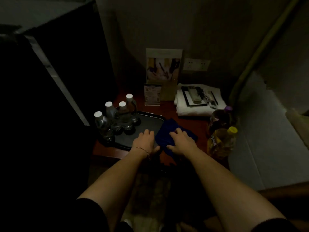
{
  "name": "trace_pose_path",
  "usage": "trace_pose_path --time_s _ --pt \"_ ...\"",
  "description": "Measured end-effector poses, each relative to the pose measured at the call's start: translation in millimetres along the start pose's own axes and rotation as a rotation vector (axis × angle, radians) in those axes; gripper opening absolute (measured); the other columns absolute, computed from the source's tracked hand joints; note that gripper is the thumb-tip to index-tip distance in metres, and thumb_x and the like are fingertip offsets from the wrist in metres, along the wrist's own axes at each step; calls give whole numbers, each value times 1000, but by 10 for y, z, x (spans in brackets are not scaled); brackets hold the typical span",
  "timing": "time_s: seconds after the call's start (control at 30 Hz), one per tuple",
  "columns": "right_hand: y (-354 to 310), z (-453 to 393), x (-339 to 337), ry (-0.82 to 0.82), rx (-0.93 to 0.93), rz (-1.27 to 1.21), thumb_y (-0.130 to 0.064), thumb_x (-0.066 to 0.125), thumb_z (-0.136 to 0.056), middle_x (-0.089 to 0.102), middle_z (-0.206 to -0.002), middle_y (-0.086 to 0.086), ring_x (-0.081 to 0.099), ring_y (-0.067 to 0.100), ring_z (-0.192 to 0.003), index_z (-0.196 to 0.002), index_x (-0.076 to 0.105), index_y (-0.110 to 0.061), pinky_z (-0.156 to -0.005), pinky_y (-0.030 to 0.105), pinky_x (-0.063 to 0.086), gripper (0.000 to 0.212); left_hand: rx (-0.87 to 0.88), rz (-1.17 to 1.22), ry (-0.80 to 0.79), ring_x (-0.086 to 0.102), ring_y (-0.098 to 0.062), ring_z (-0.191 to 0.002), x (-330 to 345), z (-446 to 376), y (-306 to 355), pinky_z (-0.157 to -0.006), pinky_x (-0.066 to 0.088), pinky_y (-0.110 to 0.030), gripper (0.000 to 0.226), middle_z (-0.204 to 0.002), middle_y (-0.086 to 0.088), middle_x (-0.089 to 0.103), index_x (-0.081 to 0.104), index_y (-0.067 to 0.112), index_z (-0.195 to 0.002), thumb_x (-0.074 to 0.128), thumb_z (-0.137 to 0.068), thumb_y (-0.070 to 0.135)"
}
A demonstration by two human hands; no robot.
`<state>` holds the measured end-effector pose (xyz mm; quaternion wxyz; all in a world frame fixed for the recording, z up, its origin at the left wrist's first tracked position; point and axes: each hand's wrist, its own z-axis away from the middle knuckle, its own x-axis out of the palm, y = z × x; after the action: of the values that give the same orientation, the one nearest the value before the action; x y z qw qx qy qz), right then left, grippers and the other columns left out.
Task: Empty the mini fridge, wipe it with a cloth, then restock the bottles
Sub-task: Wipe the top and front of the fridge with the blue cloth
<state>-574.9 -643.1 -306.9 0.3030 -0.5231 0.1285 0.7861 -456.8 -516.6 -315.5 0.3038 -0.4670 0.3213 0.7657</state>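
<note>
The dark fridge (50, 77) stands far left. Four bottles (117, 117) stand on my tray (147, 118). My left hand (145, 142) lies flat on the tray; my right hand (179, 142) presses flat on the cloth (164, 131) just right of it.

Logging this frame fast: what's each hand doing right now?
Left hand: open, fingers resting on the black tray, holding nothing.
Right hand: open, palm down on the blue cloth.

Dim hotel room, mini fridge (50, 72), folded towel (200, 106)
</note>
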Motion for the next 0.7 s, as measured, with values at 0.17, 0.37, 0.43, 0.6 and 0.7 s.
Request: trace_pose_path --time_s 0.17,0.37,0.43,0.6,0.7 --pt "71 -400 283 -20 49 -53 -48 58 -96 7 -161 8 20 40 -143 -153 25 -28 -110 54 31 69 -28 8 30 46 -32 -118 273 -302 -202 -89 49 -46 62 -128 -10 42 41 15 -128 59 -86 58" --pt "121 -790 535 -65 140 -220 -52 57 -96 -13 -166 5 -8 39 -151 -157 -4 -39 -115 67 14 88 -90 25 48 47 -30 -118 508 -504 -340 -89 50 -46 64 -129 -9 42 41 16 -129 59 -86 59" --pt "133 -865 576 -51 142 -196 -56 55 -95 -7 -166 5 -5 40 -150 -157 -8 -38 -113 67 15 90 -98 28 58 47 -30 -117 547 -531 -349 -88 51 -45 63 -128 -9 42 41 16 -129 59 -86 58" --pt "225 -898 562 63 59 -100 -33 48 -103 23 -155 9 18 38 -142 -154 21 -33 -106 62 30 57 -117 29 67 48 -29 -116 603 -505 -294 -84 51 -44 62 -128 -8 42 41 16 -129 58 -87 59" --pt "266 -818 502 73 19 -136 -23 48 -103 34 -143 11 29 34 -133 -142 37 -27 -101 57 37 40 -140 34 58 49 -29 -114 556 -422 -262 -85 53 -45 63 -127 -8 43 41 17 -128 57 -86 61"
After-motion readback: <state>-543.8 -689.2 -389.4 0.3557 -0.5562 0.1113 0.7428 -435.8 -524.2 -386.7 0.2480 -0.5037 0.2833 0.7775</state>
